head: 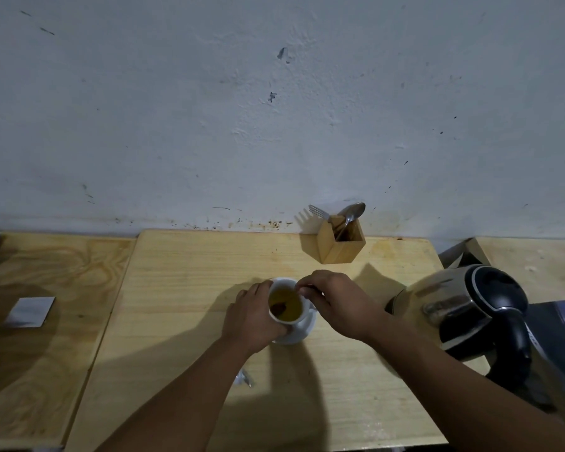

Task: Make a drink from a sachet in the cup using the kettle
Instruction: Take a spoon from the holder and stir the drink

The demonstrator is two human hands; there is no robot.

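A white cup [304, 313] stands on a white saucer [302, 332] in the middle of the wooden table. It holds yellow-brown liquid [291, 306] with a dark reddish lump [277, 308] in it, which looks like a tea bag. My left hand [252, 316] wraps around the cup's left side. My right hand [335, 300] hovers at the far right rim, fingers pinched on a thin line that leads down to the lump. The steel kettle [460, 308] with its black handle stands to the right, apart from both hands. A torn silver sachet scrap [244, 378] lies beside my left forearm.
A wooden holder [340, 244] with a fork and a spoon stands by the wall behind the cup. A flat silver sachet [30, 312] lies on the left table. A dark book or box [561, 340] sits behind the kettle at the right edge.
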